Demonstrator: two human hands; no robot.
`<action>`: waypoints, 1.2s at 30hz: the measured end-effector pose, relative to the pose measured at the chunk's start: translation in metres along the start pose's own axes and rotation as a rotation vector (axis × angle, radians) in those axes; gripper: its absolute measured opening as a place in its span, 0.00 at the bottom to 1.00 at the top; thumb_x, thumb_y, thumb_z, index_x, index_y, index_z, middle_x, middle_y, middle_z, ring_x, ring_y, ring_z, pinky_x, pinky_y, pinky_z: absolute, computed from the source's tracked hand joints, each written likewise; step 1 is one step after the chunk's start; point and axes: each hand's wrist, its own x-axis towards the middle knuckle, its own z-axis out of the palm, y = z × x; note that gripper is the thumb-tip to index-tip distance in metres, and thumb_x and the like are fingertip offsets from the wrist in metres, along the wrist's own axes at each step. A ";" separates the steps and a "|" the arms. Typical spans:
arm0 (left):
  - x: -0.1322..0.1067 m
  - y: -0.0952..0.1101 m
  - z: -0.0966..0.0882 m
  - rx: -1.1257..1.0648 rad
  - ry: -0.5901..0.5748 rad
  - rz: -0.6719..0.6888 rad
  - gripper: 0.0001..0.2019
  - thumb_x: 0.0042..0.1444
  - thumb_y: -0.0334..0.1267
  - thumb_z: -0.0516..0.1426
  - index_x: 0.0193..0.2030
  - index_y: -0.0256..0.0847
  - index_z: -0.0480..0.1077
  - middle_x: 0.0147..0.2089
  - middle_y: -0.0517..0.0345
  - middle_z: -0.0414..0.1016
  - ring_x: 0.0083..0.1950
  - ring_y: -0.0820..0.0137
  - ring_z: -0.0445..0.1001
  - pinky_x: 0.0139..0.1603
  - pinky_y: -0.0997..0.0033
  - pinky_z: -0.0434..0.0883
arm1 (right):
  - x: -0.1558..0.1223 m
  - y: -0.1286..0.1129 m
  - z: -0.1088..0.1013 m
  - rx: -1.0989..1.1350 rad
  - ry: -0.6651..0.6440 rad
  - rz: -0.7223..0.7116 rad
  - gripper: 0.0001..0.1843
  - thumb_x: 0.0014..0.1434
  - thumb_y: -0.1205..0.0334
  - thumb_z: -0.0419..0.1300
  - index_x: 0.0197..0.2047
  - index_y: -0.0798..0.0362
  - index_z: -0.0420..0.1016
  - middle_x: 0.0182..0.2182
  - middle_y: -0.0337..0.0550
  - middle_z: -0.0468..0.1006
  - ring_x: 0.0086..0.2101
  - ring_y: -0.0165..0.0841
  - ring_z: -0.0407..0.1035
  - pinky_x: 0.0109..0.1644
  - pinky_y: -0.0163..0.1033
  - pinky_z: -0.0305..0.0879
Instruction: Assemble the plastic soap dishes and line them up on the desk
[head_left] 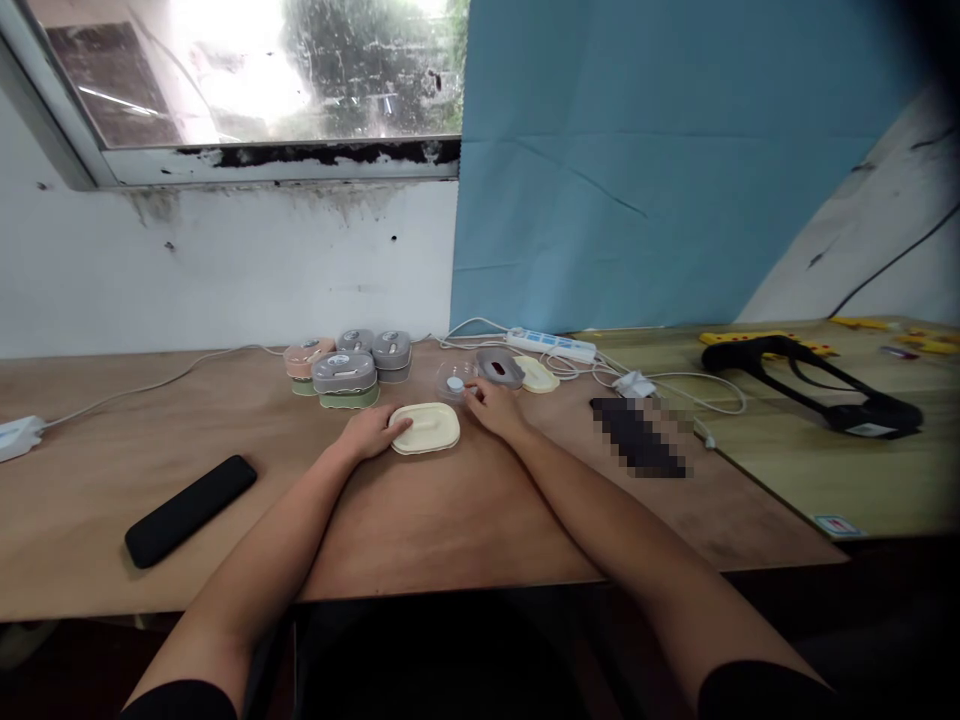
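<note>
My left hand (369, 432) rests at the left edge of a cream oval lid (435, 432), its thumb on top and its other fingers along the far side. The lid lies flat on the table with a raised ridge in its middle. Just beyond it, my right hand (491, 403) has its fingers drawn together at a clear plastic piece (445, 370) with a small white disc (455, 384) on it. What lies between those fingertips is too small to tell. Behind the right hand are a grey oval ring-shaped lid (501, 368) and another cream oval piece (537, 375).
Several lidded boxes in grey, green and pink (346, 372) stand at the back left. A black phone-like slab (191, 510) lies front left. A power strip (551, 345) with white cables runs along the back. A pixelated dark item (637, 438) and a black frame (810, 385) are at the right.
</note>
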 end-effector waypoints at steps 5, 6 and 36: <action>0.001 0.000 -0.001 -0.006 -0.016 -0.011 0.28 0.61 0.58 0.45 0.59 0.46 0.68 0.57 0.50 0.73 0.56 0.57 0.72 0.51 0.65 0.67 | 0.004 0.005 -0.007 0.011 0.072 0.075 0.16 0.59 0.54 0.56 0.48 0.50 0.75 0.26 0.40 0.78 0.29 0.36 0.70 0.32 0.38 0.60; 0.001 -0.001 0.000 -0.002 -0.009 -0.020 0.28 0.61 0.59 0.45 0.60 0.45 0.67 0.58 0.49 0.72 0.56 0.57 0.71 0.51 0.65 0.66 | 0.005 0.006 -0.009 0.004 0.095 0.099 0.16 0.59 0.54 0.56 0.47 0.50 0.75 0.26 0.41 0.77 0.28 0.36 0.70 0.32 0.39 0.60; 0.001 -0.006 0.003 0.044 0.010 0.013 0.25 0.61 0.54 0.48 0.58 0.44 0.69 0.51 0.50 0.77 0.50 0.58 0.74 0.44 0.66 0.67 | 0.014 0.036 -0.015 -0.167 0.236 0.216 0.15 0.52 0.46 0.61 0.30 0.51 0.74 0.34 0.44 0.73 0.36 0.37 0.68 0.40 0.40 0.64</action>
